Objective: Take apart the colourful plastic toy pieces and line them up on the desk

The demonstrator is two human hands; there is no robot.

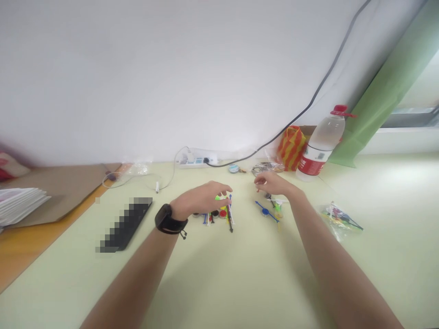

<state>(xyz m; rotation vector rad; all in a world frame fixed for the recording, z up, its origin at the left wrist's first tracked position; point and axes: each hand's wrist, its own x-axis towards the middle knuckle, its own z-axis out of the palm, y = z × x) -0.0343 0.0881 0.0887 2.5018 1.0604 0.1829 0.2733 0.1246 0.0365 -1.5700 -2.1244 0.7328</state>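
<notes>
My left hand [207,197], with a black watch [168,219] on its wrist, hovers over a row of small plastic arrow spinners. Its thumb and fingers are apart. Below it lie a red round spinner centre [222,214], a black one [214,213] and a dark arrow tip [231,230]; the palm hides part of the row. My right hand [272,183] has its fingers curled together, with a small red piece [258,190] at the fingertips. Under that hand lie a blue arrow spinner [265,212] and a loose pile of yellow-green spinners [278,210], partly covered.
A clear bag of spinners [338,217] lies to the right. A large water bottle [320,146] stands behind, beside a red-yellow striped bag [291,148]. At the wall is a power strip [197,161]. Left are a black phone-like object [132,228], cardboard [68,189] and stacked papers [22,205].
</notes>
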